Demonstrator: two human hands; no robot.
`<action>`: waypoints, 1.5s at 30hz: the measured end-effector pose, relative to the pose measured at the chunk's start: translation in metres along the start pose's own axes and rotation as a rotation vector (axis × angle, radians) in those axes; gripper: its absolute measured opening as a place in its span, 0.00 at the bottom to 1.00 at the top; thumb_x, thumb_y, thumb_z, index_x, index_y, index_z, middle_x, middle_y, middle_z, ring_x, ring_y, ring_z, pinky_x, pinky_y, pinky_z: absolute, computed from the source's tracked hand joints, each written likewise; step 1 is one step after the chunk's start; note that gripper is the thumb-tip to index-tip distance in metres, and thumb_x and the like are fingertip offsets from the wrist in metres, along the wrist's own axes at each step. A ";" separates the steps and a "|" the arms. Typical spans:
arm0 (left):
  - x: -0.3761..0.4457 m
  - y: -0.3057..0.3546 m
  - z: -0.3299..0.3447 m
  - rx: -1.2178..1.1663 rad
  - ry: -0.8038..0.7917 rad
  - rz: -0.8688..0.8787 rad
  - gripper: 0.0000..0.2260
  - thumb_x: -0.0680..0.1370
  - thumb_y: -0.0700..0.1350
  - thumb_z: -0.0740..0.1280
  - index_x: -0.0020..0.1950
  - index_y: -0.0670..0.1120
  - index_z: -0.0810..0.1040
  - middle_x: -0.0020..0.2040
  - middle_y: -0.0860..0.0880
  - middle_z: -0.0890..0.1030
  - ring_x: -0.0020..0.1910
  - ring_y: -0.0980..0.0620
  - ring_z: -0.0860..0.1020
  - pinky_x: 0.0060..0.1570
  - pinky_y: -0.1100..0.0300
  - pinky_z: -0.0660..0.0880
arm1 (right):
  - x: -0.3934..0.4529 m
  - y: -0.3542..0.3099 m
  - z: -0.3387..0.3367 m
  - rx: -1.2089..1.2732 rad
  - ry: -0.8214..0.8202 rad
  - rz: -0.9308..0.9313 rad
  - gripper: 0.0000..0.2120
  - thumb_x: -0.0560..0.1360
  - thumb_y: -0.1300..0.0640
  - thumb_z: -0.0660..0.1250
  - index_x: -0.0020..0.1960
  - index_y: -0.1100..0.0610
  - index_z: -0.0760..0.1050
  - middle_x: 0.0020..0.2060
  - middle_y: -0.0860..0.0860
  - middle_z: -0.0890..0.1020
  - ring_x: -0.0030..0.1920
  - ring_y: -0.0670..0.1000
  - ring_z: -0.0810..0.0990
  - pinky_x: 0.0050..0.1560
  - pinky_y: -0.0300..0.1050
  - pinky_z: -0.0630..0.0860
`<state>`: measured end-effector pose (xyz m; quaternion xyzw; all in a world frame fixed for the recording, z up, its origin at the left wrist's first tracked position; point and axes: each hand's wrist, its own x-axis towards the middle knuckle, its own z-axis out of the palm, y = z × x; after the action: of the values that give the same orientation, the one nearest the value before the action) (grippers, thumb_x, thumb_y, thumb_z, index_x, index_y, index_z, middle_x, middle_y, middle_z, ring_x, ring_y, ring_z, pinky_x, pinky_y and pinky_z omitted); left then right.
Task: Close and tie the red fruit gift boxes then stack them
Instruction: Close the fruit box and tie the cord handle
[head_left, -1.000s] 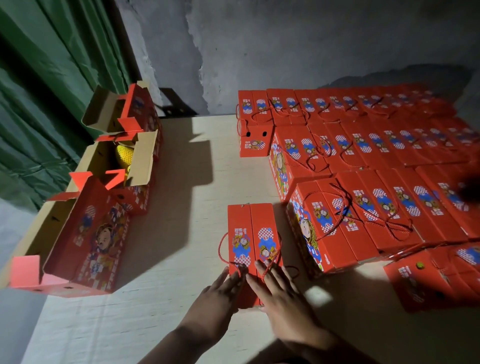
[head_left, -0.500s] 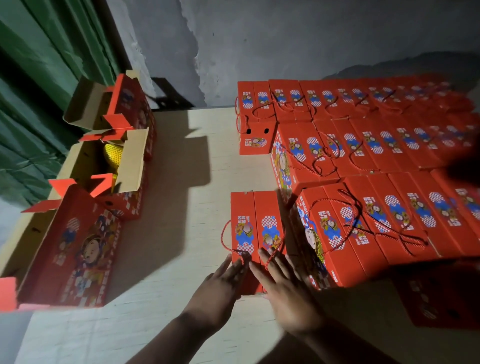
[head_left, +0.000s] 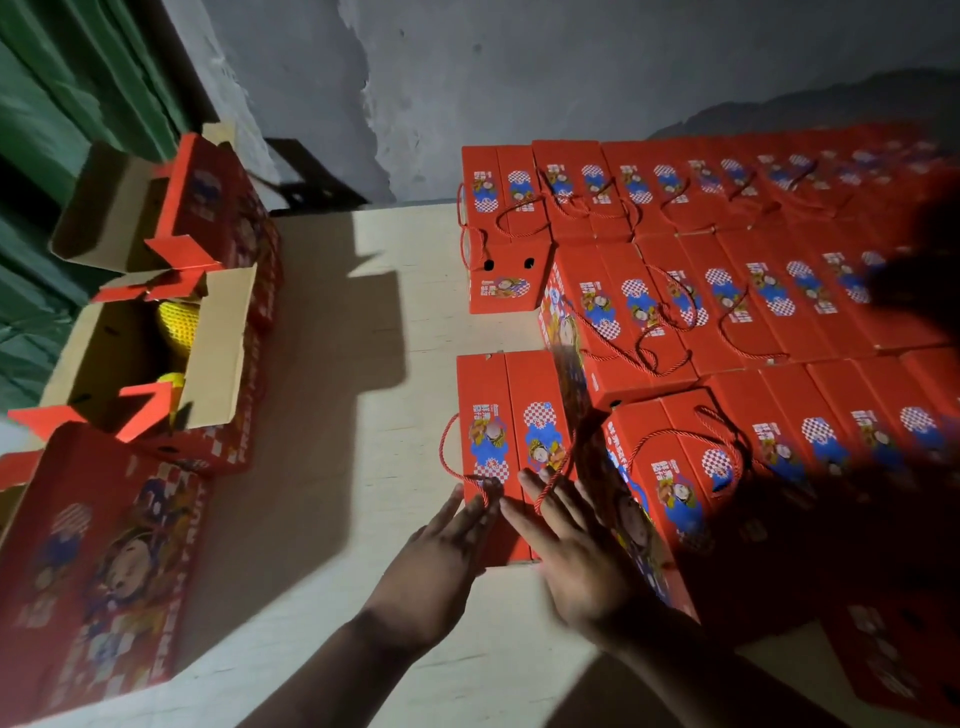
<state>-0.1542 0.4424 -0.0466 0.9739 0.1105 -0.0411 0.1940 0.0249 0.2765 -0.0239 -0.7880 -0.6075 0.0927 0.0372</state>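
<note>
Box in work (head_left: 511, 441): red fruit gift box, lid flaps closed w/ centre seam, blue/white checker cartoon labels, red rope handle (head_left: 452, 457) looping off its left edge. Sits on pale table (head_left: 332, 415), just left of closed-box rows (head_left: 727, 312). Left hand (head_left: 441, 556) and right hand (head_left: 576, 551) both flat on near end of lid, fingers straight, slightly spread, no pinch. Open boxes (head_left: 156, 338) at left, yellow fruit (head_left: 179, 322) inside one.
</note>
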 end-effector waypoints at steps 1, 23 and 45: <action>0.006 -0.003 -0.002 0.002 0.005 0.000 0.38 0.83 0.42 0.62 0.86 0.50 0.41 0.86 0.53 0.41 0.85 0.43 0.47 0.76 0.51 0.68 | 0.006 0.005 0.000 -0.004 0.011 -0.001 0.42 0.74 0.60 0.59 0.85 0.43 0.51 0.85 0.48 0.47 0.84 0.55 0.50 0.80 0.62 0.56; 0.169 -0.064 -0.082 0.074 -0.038 -0.082 0.33 0.85 0.43 0.61 0.86 0.49 0.47 0.86 0.51 0.50 0.84 0.44 0.52 0.74 0.45 0.69 | 0.162 0.094 -0.042 0.078 0.017 0.045 0.41 0.78 0.58 0.73 0.83 0.42 0.57 0.84 0.46 0.51 0.83 0.55 0.49 0.82 0.56 0.53; 0.073 -0.055 -0.112 0.063 0.037 -0.317 0.26 0.85 0.49 0.62 0.83 0.49 0.60 0.85 0.46 0.52 0.83 0.44 0.54 0.75 0.44 0.65 | 0.150 -0.027 -0.099 -0.017 0.097 0.252 0.31 0.77 0.45 0.70 0.78 0.44 0.64 0.77 0.49 0.66 0.78 0.57 0.62 0.77 0.70 0.56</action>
<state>-0.0921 0.5500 0.0277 0.9504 0.2651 -0.0568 0.1526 0.0548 0.4333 0.0624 -0.8620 -0.5018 0.0531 0.0480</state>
